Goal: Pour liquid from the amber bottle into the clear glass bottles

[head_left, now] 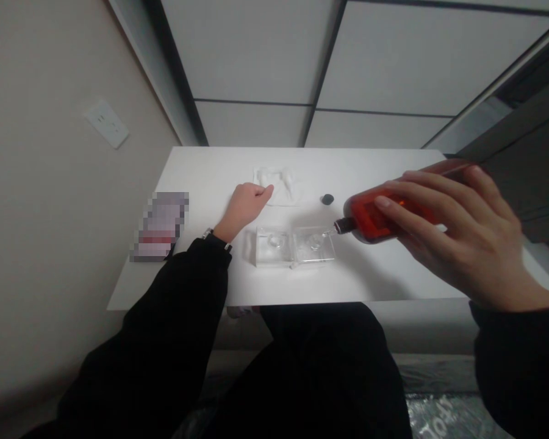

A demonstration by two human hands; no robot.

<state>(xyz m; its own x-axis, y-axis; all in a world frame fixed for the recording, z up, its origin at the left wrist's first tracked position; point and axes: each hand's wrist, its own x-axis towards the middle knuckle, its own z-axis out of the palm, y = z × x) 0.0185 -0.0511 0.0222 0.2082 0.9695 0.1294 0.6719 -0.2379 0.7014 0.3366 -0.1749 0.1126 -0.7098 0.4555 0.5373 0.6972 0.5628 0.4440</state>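
My right hand (457, 225) is wrapped round a see-through red bottle (370, 213), tipped to the left with its uncapped mouth low. That mouth is just above the right part of a clear plastic case (274, 259), and a thin clear stream seems to run from it. Both parts of the case lie open side by side, with a round glassy shape in each. My left hand (247, 207) is curled into a loose fist on the white table, in front of a crumpled white tissue (283, 189); nothing shows in it. Behind the case lies a small black cap (327, 199).
A blurred-out flat item (160, 225) lies on the left of the white table (201, 164). White panels (256, 55) stand behind the table. At the left is a wall with a socket plate (106, 124). My legs are under the table's front edge.
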